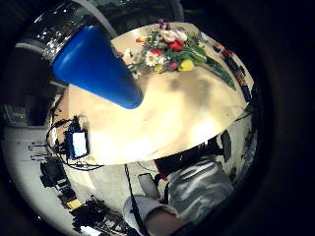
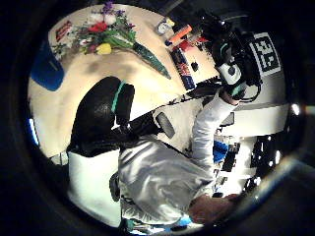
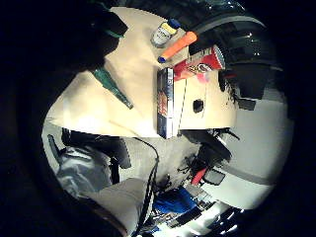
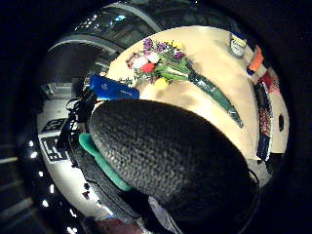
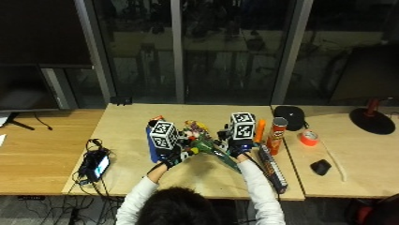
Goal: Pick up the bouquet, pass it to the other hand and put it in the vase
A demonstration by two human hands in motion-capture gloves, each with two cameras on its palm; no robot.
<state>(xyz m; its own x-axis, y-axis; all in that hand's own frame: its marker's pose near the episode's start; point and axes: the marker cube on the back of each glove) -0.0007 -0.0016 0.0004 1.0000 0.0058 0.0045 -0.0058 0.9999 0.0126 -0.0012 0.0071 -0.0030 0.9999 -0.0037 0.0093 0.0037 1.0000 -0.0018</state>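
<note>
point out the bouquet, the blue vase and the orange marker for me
bouquet [image 4: 163, 63]: right thumb side palm view, on the flower heads.
blue vase [image 1: 96, 66]: left little finger side palm view, on its side wall.
orange marker [image 3: 178, 44]: right little finger side palm view, on the middle of its barrel.

Green bouquet stem [image 3: 112, 86] lies on table [image 3: 89, 111].

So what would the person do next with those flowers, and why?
Probably lower one hand, perhaps the right hand, onto the green-wrapped stem and close on it. The bouquet lies flat on the table beside the blue vase, and both hands hover above it, neither seeming to hold it.
</note>
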